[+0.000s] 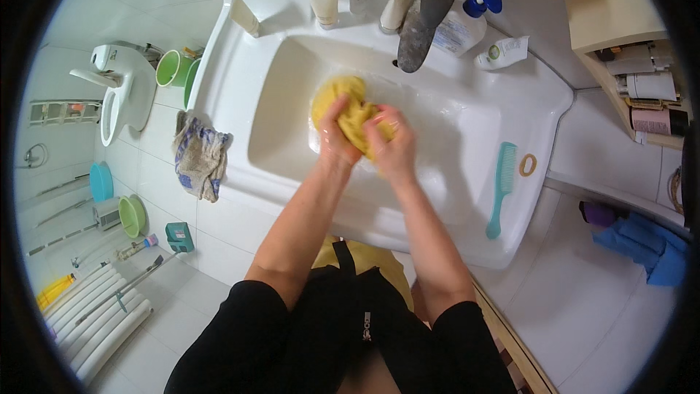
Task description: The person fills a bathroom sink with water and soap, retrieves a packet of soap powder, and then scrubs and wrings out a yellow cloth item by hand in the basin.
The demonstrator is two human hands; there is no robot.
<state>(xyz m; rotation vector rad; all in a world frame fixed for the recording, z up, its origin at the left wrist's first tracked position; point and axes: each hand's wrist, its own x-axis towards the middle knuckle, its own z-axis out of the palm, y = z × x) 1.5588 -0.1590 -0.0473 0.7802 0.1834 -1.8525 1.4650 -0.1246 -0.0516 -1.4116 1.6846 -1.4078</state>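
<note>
Over the white sink basin [281, 120], both of my hands grip a bunched yellow cloth [343, 95]. My left hand [337, 131] is closed round its lower left side. Opposite it, my right hand [390, 135] squeezes the right part, fingers curled into the folds. Wet, soapy-looking shine shows on the basin floor beneath the cloth. Behind my hands stands a dark, stained tap [421, 25], its spout pointing into the basin. Whether water runs from it I cannot tell.
Several tubes, among them a white one [321, 0], and a blue-topped pump bottle [463, 25] line the back rim. A teal comb [502, 186] and a tan ring [528, 165] lie on the right. A patterned rag [201, 159] drapes over the left edge.
</note>
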